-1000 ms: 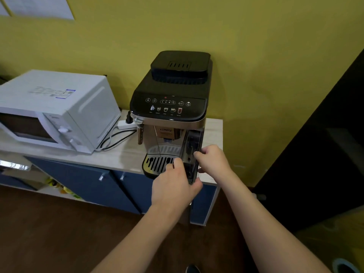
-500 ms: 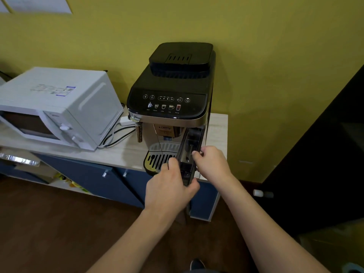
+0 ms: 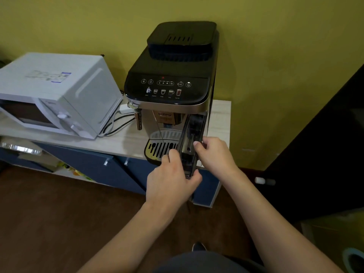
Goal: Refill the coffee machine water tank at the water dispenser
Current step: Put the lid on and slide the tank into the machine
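Note:
A black and silver coffee machine [image 3: 173, 83] stands on a light wooden counter [image 3: 122, 140] against the yellow wall. Its dark, see-through water tank [image 3: 192, 138] sticks out from the machine's right front side, slid partly forward over the counter edge. My left hand [image 3: 171, 182] grips the tank's front lower end, thumb on the right side. My right hand [image 3: 214, 154] holds the tank's right side near the top, fingertips on its rim. The water dispenser is not in view.
A white microwave [image 3: 55, 95] sits on the counter to the left, with cables [image 3: 116, 125] running behind it. Blue cabinet doors [image 3: 94, 168] lie below. A dark door or panel [image 3: 325, 144] stands to the right. The floor is brown.
The tank has slid further out of the machine toward me, with both hands staying on it. The camera has moved closer and slightly lower.

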The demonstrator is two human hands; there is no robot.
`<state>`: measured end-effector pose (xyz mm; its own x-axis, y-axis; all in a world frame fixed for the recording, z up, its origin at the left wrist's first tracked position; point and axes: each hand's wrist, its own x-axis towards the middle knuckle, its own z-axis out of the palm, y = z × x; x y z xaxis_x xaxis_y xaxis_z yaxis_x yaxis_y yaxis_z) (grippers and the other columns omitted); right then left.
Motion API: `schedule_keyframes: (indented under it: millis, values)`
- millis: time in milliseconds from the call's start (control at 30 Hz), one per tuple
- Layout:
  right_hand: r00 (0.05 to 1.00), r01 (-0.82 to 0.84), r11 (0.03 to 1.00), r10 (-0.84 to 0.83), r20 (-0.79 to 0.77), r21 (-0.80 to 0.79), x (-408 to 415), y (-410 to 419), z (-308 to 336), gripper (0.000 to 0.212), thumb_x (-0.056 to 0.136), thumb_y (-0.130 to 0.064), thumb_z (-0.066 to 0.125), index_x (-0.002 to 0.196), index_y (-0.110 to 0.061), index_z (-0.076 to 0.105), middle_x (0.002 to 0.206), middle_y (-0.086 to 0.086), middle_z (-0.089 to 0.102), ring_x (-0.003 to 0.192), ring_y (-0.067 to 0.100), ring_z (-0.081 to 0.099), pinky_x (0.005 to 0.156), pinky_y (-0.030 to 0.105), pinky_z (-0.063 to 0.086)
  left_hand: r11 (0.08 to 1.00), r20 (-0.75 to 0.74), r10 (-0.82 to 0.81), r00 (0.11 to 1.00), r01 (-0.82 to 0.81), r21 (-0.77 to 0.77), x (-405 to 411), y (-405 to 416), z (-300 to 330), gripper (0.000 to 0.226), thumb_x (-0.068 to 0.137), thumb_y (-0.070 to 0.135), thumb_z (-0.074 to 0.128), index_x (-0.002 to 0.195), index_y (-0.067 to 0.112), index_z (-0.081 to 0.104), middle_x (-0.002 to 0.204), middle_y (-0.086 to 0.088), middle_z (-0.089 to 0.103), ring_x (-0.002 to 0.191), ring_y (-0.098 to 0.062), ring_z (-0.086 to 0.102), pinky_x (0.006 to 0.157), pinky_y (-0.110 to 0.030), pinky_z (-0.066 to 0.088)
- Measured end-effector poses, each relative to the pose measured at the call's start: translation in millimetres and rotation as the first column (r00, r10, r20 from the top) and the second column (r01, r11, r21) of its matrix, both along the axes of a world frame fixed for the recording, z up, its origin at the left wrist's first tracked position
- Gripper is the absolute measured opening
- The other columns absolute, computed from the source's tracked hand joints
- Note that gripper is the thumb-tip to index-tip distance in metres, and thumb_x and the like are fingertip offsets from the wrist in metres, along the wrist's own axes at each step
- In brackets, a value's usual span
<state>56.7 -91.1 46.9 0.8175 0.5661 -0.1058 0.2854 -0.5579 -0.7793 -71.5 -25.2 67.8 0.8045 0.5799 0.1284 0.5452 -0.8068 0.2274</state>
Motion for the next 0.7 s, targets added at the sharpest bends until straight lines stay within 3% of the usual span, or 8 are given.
schedule_keyframes:
  millis: [133, 300, 367, 433, 533, 600, 700]
  values:
    - [1.0, 0.02, 0.999, -0.02, -0.003, 0.042, 10, 1, 2, 0.038, 0.098, -0.032, 0.05, 0.061, -0.022, 0.048, 0.063, -0.001, 0.055, 0.059, 0.016, 0.053, 0.051, 0.028, 0.034, 0.999, 0.011, 0.006, 1.0, -0.006, -0.039, 15, 1, -2, 0.045, 0.084, 0.056, 0.055, 0.102, 0.018, 0.037, 0.092, 0.0, 0.053, 0.066, -0.016, 0.045, 0.053, -0.026, 0.033]
    - [0.996, 0.036, 0.994, -0.028, -0.08, 0.102, 36, 7, 7, 0.035, 0.1, -0.032, 0.047, 0.068, -0.02, 0.052, 0.07, 0.003, 0.059, 0.078, 0.027, 0.065, 0.067, 0.039, 0.052, 0.999, 0.011, -0.004, 1.0, 0.004, -0.049, 48, 7, -2, 0.047, 0.086, 0.052, 0.055, 0.108, 0.014, 0.039, 0.094, -0.004, 0.054, 0.068, -0.02, 0.052, 0.054, -0.031, 0.041]
    - [0.994, 0.02, 0.996, -0.011, -0.106, 0.091, 45, 8, 8, 0.035, 0.101, -0.03, 0.045, 0.068, -0.02, 0.05, 0.071, 0.001, 0.057, 0.081, 0.027, 0.064, 0.06, 0.033, 0.046, 0.999, 0.004, -0.001, 1.0, 0.001, -0.05, 55, 10, -2, 0.047, 0.085, 0.052, 0.054, 0.109, 0.014, 0.039, 0.097, -0.006, 0.055, 0.07, -0.022, 0.056, 0.055, -0.032, 0.045]
    - [0.987, -0.005, 0.995, 0.021, -0.157, 0.099, 53, 11, 2, 0.028, 0.102, -0.029, 0.042, 0.087, -0.013, 0.06, 0.086, 0.004, 0.064, 0.088, 0.024, 0.064, 0.063, 0.031, 0.045, 0.999, -0.004, 0.008, 1.0, -0.008, -0.054, 60, 14, -2, 0.048, 0.085, 0.053, 0.054, 0.109, 0.014, 0.039, 0.096, -0.005, 0.054, 0.069, -0.022, 0.054, 0.054, -0.031, 0.042]
    - [0.958, 0.013, 0.987, 0.035, -0.285, 0.163, 62, 14, -11, 0.041, 0.102, -0.032, 0.036, 0.138, -0.018, 0.05, 0.129, 0.002, 0.061, 0.112, 0.019, 0.059, 0.1, 0.041, 0.048, 0.998, 0.012, 0.016, 1.0, -0.015, -0.057, 69, 20, -3, 0.048, 0.084, 0.055, 0.054, 0.107, 0.015, 0.04, 0.093, -0.003, 0.052, 0.068, -0.021, 0.05, 0.055, -0.03, 0.036]
    - [0.945, 0.036, 0.981, 0.029, -0.327, 0.191, 67, 18, -16, 0.051, 0.1, -0.038, 0.035, 0.148, -0.024, 0.039, 0.144, 0.002, 0.052, 0.128, 0.019, 0.051, 0.11, 0.045, 0.041, 0.998, 0.03, 0.016, 0.999, -0.014, -0.06, 77, 24, -4, 0.049, 0.084, 0.055, 0.054, 0.107, 0.015, 0.041, 0.094, -0.004, 0.055, 0.07, -0.022, 0.052, 0.056, -0.031, 0.04]
    - [0.935, 0.063, 0.976, 0.015, -0.353, 0.208, 76, 23, -18, 0.057, 0.097, -0.043, 0.033, 0.152, -0.028, 0.031, 0.153, 0.003, 0.043, 0.138, 0.022, 0.043, 0.114, 0.047, 0.037, 0.997, 0.05, 0.023, 0.999, -0.019, -0.08, 88, 28, -5, 0.051, 0.084, 0.057, 0.055, 0.108, 0.015, 0.041, 0.095, -0.004, 0.055, 0.072, -0.021, 0.052, 0.057, -0.032, 0.042]
